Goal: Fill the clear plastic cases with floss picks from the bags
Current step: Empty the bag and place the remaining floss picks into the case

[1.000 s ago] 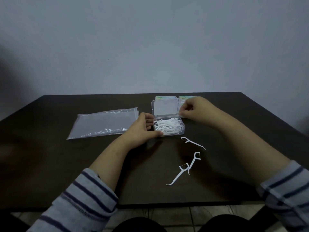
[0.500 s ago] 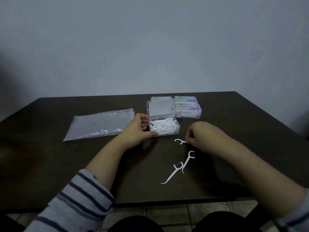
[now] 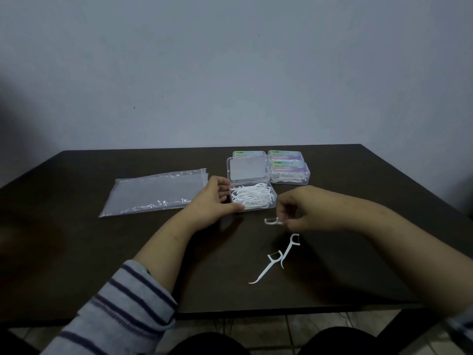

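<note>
An open clear plastic case (image 3: 273, 201) full of white floss picks sits mid-table, its lid (image 3: 247, 169) standing up behind. My left hand (image 3: 214, 201) grips the case's left and front edge. My right hand (image 3: 297, 210) is just right of the case and pinches one white floss pick (image 3: 271, 221) a little above the table. Two more floss picks (image 3: 277, 257) lie crossed on the table nearer to me.
Three closed, labelled cases (image 3: 289, 167) of picks are grouped behind the open one. A flat, nearly empty clear plastic bag (image 3: 153, 193) lies to the left. The dark table (image 3: 76, 252) ends at a front edge near my knees.
My right hand left the case's lid, came down to the table in front of the case and picked up one loose floss pick. My left hand stayed on the case.
</note>
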